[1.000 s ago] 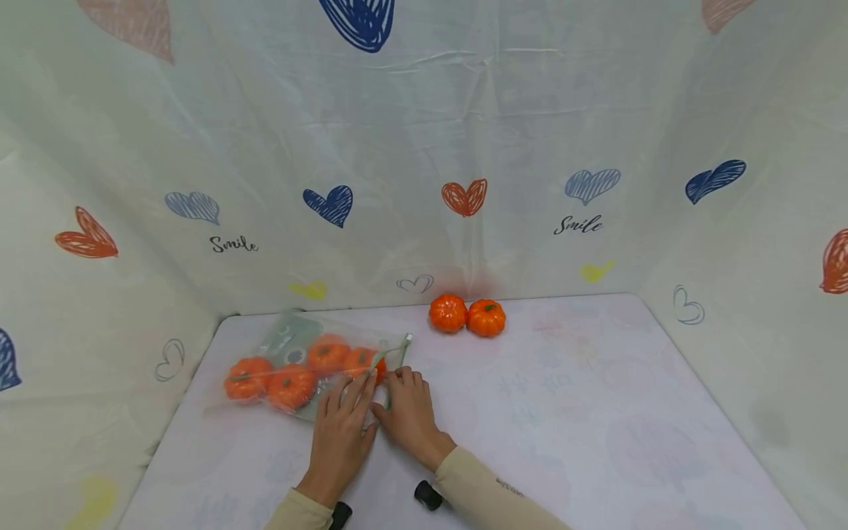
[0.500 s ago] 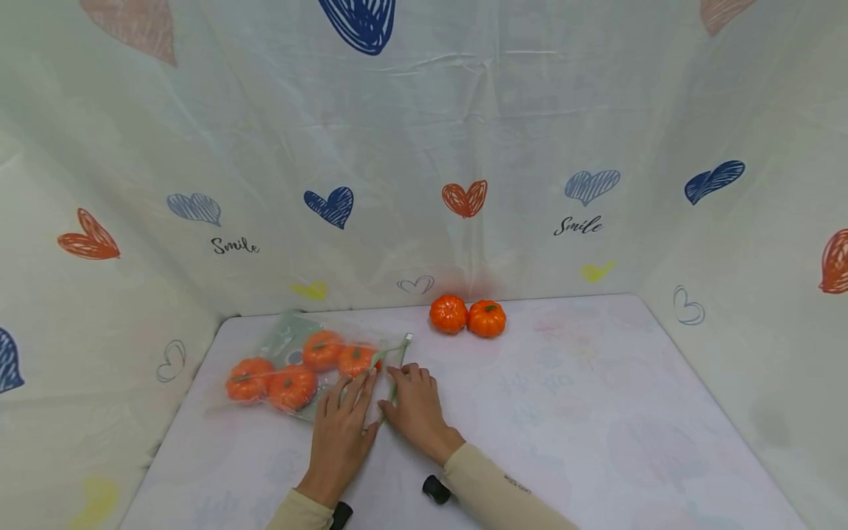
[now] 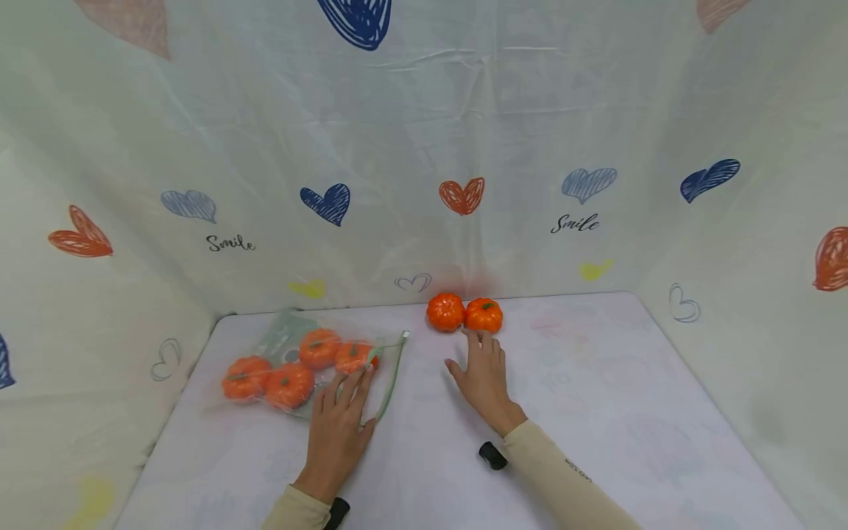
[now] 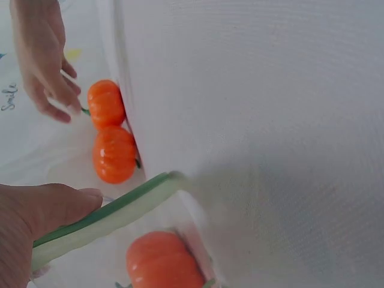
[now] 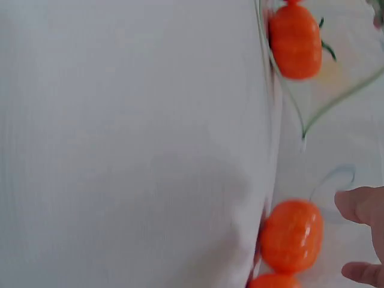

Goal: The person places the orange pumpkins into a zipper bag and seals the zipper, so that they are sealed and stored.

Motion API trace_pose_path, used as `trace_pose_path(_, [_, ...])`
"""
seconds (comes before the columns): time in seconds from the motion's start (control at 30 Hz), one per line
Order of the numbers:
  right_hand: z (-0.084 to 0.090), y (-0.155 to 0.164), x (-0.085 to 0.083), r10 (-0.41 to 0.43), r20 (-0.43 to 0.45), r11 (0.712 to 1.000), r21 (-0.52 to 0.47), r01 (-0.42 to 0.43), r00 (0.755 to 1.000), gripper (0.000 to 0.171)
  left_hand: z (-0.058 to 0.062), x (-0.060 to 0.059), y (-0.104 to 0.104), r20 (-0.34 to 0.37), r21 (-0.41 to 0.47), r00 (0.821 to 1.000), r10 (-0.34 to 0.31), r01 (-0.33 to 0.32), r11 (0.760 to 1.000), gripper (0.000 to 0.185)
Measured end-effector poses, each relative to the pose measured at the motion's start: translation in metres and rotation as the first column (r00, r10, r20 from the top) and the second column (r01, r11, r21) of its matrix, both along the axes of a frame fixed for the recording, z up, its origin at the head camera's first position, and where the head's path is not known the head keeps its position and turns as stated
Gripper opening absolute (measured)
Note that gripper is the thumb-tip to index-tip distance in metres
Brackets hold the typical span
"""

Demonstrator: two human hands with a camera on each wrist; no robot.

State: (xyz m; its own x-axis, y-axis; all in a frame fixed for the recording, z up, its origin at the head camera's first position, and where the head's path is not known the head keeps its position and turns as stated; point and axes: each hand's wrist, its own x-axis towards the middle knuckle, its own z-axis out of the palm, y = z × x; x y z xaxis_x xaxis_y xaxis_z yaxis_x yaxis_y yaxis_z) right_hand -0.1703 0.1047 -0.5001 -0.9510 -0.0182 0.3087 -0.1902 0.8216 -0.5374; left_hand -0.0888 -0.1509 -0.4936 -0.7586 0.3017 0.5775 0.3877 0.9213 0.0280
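Observation:
In the head view my left hand (image 3: 338, 434) rests on a clear zip bag (image 3: 285, 331) with green edging, fingers stretched over its right end. Several small orange pumpkins (image 3: 289, 386) lie inside the bag. The left wrist view shows my thumb (image 4: 60, 207) over the bag's green strip (image 4: 132, 201); the other fingers are mostly hidden there. My right hand (image 3: 486, 379) reaches out with parted fingers, its tips close to the right-hand loose pumpkin (image 3: 483, 316). A second loose pumpkin (image 3: 445, 312) sits beside that one. Contact with the fingertips cannot be told.
The white table (image 3: 596, 397) backs onto a hanging sheet (image 3: 517, 147) printed with hearts and lettering, which also walls both sides. Both loose pumpkins stand near the back edge. A black strap piece (image 3: 493, 456) sits at my right wrist.
My right hand has left the bag's green edge and moved right and back to the loose pumpkins. My left hand stays on the bag.

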Motion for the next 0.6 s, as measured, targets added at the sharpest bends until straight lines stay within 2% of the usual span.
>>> trace_pose_path(0.17, [-0.002,0.03,-0.018,-0.116,0.066,0.993,0.023,0.115,0.991,0.073,0.001,-0.001,0.001,-0.007,0.004,1.0,0.002,-0.002,1.0,0.099])
trace_pose_path(0.27, [-0.004,0.044,-0.03,-0.154,0.13,0.988,0.034,0.151,0.98,0.081,0.001,-0.001,0.001,-0.007,0.005,1.0,0.004,-0.004,1.0,0.098])
trace_pose_path(0.43, [-0.007,0.059,-0.046,-0.161,0.215,0.987,0.033,0.158,0.963,0.089,0.001,0.0,0.001,0.005,0.004,1.0,0.007,-0.007,1.0,0.096])
trace_pose_path(0.6, [-0.006,0.065,-0.057,-0.126,0.249,0.992,0.012,0.127,0.96,0.09,0.001,-0.001,0.001,0.001,0.008,1.0,0.004,-0.004,1.0,0.097])
